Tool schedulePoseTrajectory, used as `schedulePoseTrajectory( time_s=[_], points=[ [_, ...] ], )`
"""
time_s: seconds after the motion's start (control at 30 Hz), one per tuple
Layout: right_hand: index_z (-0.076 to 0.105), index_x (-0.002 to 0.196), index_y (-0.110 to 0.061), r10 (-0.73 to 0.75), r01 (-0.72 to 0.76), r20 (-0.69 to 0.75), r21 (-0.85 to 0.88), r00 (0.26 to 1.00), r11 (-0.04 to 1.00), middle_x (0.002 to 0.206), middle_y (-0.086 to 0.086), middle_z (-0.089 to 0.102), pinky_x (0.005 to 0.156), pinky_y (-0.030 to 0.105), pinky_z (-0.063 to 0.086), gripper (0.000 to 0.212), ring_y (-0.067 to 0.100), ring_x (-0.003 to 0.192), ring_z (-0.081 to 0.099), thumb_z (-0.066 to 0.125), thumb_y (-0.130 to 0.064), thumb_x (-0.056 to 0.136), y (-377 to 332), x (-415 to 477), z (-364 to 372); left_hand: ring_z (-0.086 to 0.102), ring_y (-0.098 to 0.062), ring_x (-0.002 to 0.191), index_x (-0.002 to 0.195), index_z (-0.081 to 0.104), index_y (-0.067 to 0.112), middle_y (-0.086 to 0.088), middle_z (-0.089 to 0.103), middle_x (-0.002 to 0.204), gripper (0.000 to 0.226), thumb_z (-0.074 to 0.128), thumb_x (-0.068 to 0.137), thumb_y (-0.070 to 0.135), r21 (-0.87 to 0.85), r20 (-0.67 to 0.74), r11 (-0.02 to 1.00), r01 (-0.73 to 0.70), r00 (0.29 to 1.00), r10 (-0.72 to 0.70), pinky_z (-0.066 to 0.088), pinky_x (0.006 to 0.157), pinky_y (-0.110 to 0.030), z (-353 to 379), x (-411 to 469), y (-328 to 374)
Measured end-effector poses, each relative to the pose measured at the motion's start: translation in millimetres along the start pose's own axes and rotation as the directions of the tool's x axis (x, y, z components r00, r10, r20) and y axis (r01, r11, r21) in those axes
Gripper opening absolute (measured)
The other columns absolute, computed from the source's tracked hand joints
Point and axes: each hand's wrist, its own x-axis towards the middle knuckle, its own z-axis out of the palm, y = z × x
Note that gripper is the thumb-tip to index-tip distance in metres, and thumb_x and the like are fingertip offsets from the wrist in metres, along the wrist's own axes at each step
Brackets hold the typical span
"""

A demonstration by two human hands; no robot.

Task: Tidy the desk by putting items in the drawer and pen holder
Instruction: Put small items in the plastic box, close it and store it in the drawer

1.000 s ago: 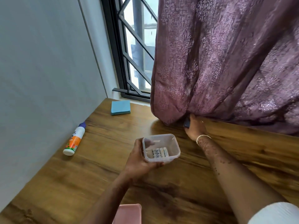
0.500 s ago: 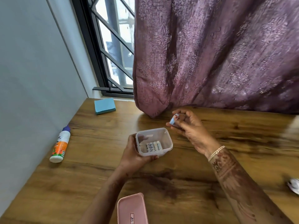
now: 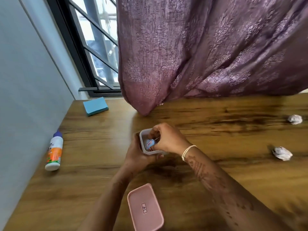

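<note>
My left hand (image 3: 135,155) grips a small clear plastic container (image 3: 144,136) from its left side and underneath, just above the wooden desk (image 3: 100,164). My right hand (image 3: 166,140) reaches over the container's open top and pinches a small blue item (image 3: 150,143) with a pink label, held inside the rim. What else lies in the container is hidden by my fingers. The container's pink lid (image 3: 145,208) lies flat on the desk near me.
A blue sticky-note pad (image 3: 95,106) lies at the far left corner. A glue bottle (image 3: 54,151) lies beside the left wall. Two crumpled paper balls (image 3: 295,119) (image 3: 282,153) sit at the right. A purple curtain (image 3: 200,55) hangs down onto the desk's back edge.
My right hand drew a small blue item out from under the curtain and brought it down into the container. My view shifted right, bringing the paper balls into sight.
</note>
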Motion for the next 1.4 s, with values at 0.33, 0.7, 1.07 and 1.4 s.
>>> schedulePoseTrajectory(
  time_s=[0.33,0.7,1.07,1.4],
  points=[
    [0.075,0.094,-0.020,0.065,-0.067,-0.023,-0.115,0.998,0.991,0.094,-0.002,0.075,0.079,0.023,0.050,0.024,0.019,0.093,0.068,0.073,-0.028,0.071,-31.4,-36.0,22.1,0.065,-0.021,0.107,0.121,0.051,0.005,-0.009,0.065,0.115,0.081,0.095,0.053,0.010,0.045,0.047,0.998,-0.052,0.998,0.050,0.055,0.090,-0.045,-16.1,-31.4,-5.7],
    [0.075,0.090,-0.019,0.006,0.015,-0.164,0.124,0.986,0.992,0.092,-0.005,0.074,0.072,0.014,0.049,0.010,0.006,0.083,0.065,0.073,-0.021,0.081,-50.2,-95.8,22.8,0.066,-0.013,0.094,0.118,0.048,-0.001,-0.005,0.062,0.109,0.081,0.093,0.051,0.000,0.093,-0.055,0.995,-0.022,0.998,0.027,0.056,0.076,-0.029,-32.1,-97.6,1.2],
    [0.066,0.079,-0.022,0.181,-0.041,-0.417,0.324,0.891,0.945,0.073,-0.013,0.065,0.059,0.020,0.043,0.006,0.010,0.073,0.062,0.065,-0.024,0.083,-25.5,-188.4,63.8,0.062,-0.013,0.106,0.111,0.050,0.015,-0.002,0.062,0.116,0.072,0.092,0.054,0.007,0.045,-0.205,0.993,0.108,0.974,-0.097,0.053,0.085,-0.024,-61.8,-216.1,3.9],
    [0.062,0.108,-0.010,0.151,-0.214,-0.229,-0.284,0.962,0.934,0.110,0.011,0.066,0.089,0.034,0.043,0.065,0.029,0.106,0.059,0.070,-0.060,0.067,-34.4,-196.9,127.2,0.064,-0.014,0.106,0.120,0.048,0.010,-0.006,0.063,0.119,0.079,0.091,0.055,0.005,-0.017,-0.162,0.976,0.216,0.963,-0.215,0.056,0.085,-0.025,-98.9,-286.9,8.4]
  ],
)
